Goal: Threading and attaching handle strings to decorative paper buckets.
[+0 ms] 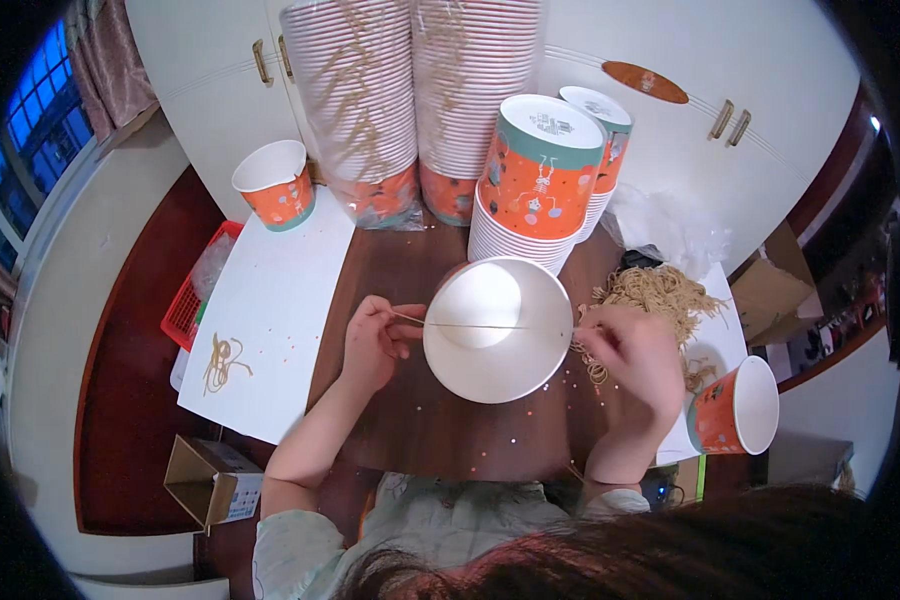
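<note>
A person's left hand point(372, 340) pinches one end of a cord point(470, 325) drawn straight across the mouth of a white-lined tub point(490, 375) on a brown counter point(390, 430). The right hand point(630, 352), fingers bunched, is at the tub's right rim; whether it grips cord or rim cannot be told. Beside it lies a tan tangle point(660, 295). Behind the tub rise an orange-and-green stack point(540, 185) and two plastic-wrapped stacks point(355, 110).
</note>
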Available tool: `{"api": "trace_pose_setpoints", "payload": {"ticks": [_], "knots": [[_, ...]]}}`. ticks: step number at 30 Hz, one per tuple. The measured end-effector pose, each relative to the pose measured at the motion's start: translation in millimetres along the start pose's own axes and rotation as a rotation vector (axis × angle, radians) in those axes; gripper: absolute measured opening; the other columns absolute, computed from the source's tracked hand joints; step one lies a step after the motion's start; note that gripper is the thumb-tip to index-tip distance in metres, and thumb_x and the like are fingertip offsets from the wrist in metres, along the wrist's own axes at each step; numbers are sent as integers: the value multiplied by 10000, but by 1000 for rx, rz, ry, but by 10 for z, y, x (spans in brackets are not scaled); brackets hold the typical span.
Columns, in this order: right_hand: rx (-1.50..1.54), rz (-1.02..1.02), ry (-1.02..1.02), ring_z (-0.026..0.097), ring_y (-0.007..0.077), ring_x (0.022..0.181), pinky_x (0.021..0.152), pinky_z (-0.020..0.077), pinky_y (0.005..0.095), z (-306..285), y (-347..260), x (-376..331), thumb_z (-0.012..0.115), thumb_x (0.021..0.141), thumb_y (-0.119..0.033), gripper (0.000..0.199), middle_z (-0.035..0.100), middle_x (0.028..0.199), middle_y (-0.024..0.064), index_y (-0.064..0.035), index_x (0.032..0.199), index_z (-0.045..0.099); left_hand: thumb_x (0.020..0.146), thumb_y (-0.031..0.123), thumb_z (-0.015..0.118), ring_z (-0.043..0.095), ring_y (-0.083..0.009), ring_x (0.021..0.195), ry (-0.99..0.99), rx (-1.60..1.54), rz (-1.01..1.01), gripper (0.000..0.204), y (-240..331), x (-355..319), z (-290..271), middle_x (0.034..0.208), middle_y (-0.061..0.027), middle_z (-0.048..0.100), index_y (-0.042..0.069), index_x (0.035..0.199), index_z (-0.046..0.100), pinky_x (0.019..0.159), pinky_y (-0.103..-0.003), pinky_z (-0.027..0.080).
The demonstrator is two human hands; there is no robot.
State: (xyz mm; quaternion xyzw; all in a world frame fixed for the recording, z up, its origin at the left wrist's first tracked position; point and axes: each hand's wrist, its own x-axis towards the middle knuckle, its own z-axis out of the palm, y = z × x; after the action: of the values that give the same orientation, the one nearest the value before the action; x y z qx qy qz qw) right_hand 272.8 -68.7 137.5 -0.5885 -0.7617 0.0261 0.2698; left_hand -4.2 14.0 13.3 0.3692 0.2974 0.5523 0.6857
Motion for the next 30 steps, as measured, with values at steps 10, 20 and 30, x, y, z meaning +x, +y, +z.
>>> {"api": "trace_pose_setpoints", "payload": {"ticks": [10, 20, 30], "knots": [[254, -71, -6, 525, 119, 496, 478, 416, 254, -27, 130, 46, 602, 730, -80, 149, 575, 640, 81, -23, 867, 605, 877, 172, 353, 627, -199, 785, 37, -223, -58, 89, -9, 105, -84, 1006, -147, 596, 149, 848, 434, 451, -212, 429], [-73, -461, -249, 589, 210, 739, 613, 483, 330, 762, -353, 48, 704, 618, -255, 388, 578, 745, 51, -108, 957, 588, 888, 171, 360, 612, -207, 852, -43, -408, 30, 110, 31, 92, -148, 1016, -116, 596, 143, 908, 465, 561, -241, 502], [-256, -379, -359, 588, 221, 698, 595, 480, 341, 699, -334, 35, 594, 655, -160, 78, 572, 684, 34, -88, 685, 587, 882, 176, 377, 583, -187, 878, -12, -413, 14, 98, 131, 75, -200, 1004, -99, 591, 132, 891, 463, 612, -271, 476]]}}
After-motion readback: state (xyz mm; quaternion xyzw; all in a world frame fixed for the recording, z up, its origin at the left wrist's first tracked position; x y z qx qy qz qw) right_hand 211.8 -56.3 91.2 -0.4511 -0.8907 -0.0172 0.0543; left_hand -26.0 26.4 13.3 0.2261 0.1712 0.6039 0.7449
